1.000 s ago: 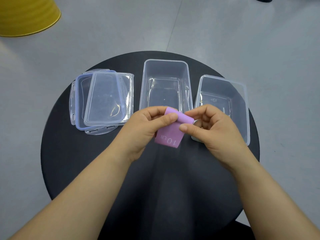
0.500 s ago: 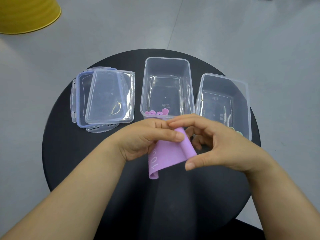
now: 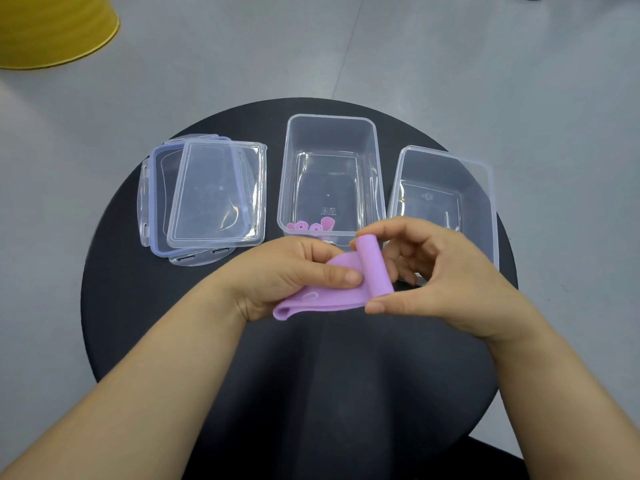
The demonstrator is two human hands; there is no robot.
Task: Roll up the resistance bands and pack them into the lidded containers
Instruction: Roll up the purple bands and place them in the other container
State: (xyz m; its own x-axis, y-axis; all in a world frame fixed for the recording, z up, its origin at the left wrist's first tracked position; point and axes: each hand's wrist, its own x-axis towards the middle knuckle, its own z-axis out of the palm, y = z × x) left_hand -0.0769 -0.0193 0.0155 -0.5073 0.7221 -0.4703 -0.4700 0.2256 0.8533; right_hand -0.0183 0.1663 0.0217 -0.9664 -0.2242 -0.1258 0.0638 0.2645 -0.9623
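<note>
The right hand pinches the rolled end of a purple resistance band between thumb and forefinger, and its other fingers curl loosely behind the roll. The roll is a short tube, slightly tilted, at the centre of the frame. The left hand grasps the flat, unrolled part of the band, with the thumb lying across the top and the fingers curled underneath. That flat part runs from the roll toward the lower left and ends in a folded loop just below the left hand. Both hands hold the band over the black round table, just in front of the containers. I cannot tell whether the band touches the tabletop.

Behind the hands, two clear containers stand open side by side on the table. The middle container sits at upper centre. The right container stands just beside it across a narrow gap, its near end hidden behind the right hand. Small pink shapes show at the near wall of the middle container, and I cannot tell whether they lie inside it or are a reflection of the band.

Left of the middle container, two clear lids lie stacked. The top lid rests askew on a lid with a blue seal.

Grey floor surrounds the table. A yellow object fills the upper left corner, cut off by the frame's edge.
</note>
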